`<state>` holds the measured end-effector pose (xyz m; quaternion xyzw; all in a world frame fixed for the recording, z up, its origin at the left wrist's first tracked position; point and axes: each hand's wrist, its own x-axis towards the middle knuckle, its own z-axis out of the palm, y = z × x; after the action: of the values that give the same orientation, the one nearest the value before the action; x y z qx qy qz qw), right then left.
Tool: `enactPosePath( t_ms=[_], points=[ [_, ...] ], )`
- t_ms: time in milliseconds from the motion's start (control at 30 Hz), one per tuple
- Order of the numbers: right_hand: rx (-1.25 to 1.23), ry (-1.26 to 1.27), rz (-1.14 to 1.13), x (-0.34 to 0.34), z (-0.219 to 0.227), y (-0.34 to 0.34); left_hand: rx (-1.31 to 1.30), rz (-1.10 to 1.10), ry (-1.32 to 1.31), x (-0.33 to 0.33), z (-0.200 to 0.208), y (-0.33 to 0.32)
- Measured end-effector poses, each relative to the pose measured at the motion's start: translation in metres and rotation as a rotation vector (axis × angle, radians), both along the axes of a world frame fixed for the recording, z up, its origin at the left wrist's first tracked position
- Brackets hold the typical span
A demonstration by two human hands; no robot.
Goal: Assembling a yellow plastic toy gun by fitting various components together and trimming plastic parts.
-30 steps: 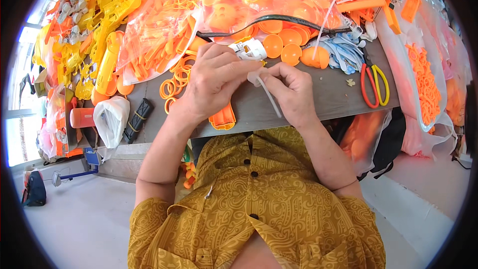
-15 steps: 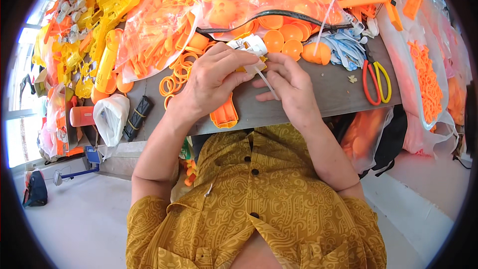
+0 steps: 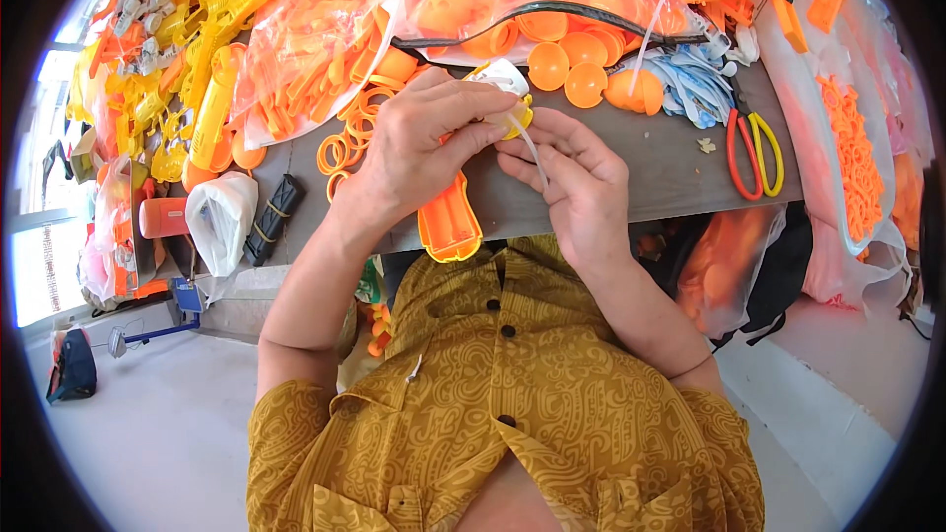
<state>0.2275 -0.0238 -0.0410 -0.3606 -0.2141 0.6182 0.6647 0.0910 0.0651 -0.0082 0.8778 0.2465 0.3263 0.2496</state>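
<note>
My left hand (image 3: 419,143) is closed around a plastic part (image 3: 501,77) with a white top and yellow edge, near the front of the table. Below that hand, a hollow orange plastic shell (image 3: 451,222) pokes out past the table's front edge; the fingers hide whether it joins the white-topped part. A thin white plastic strip (image 3: 527,143) runs down from the part to my right hand (image 3: 581,177), whose thumb and fingers are closed on it. The strip's upper end is partly covered by my left fingertips.
Bags of orange parts (image 3: 315,49) fill the back, with loose orange cups (image 3: 584,84) and rings (image 3: 338,151) before them. Pliers with red and yellow handles (image 3: 754,153) lie right, near pale blue strips (image 3: 690,89). At left are yellow parts (image 3: 209,118) and a black bundle (image 3: 273,220).
The orange shell has shifted slightly down and right, showing more below my left hand. My right hand has closed further on the strip. The part has tilted a little.
</note>
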Motion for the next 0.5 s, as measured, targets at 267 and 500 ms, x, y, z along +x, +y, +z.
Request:
enactPosePath(
  t_ms=[267,500],
  points=[
    [0.039,-0.045,-0.023,-0.006,-0.003,-0.004,-0.532,0.167,-0.133,-0.002,-0.003,-0.006],
    [0.126,-0.105,-0.024,-0.007,-0.013,-0.005,-0.636,0.122,-0.266,-0.004,-0.007,-0.005]
  ],
)
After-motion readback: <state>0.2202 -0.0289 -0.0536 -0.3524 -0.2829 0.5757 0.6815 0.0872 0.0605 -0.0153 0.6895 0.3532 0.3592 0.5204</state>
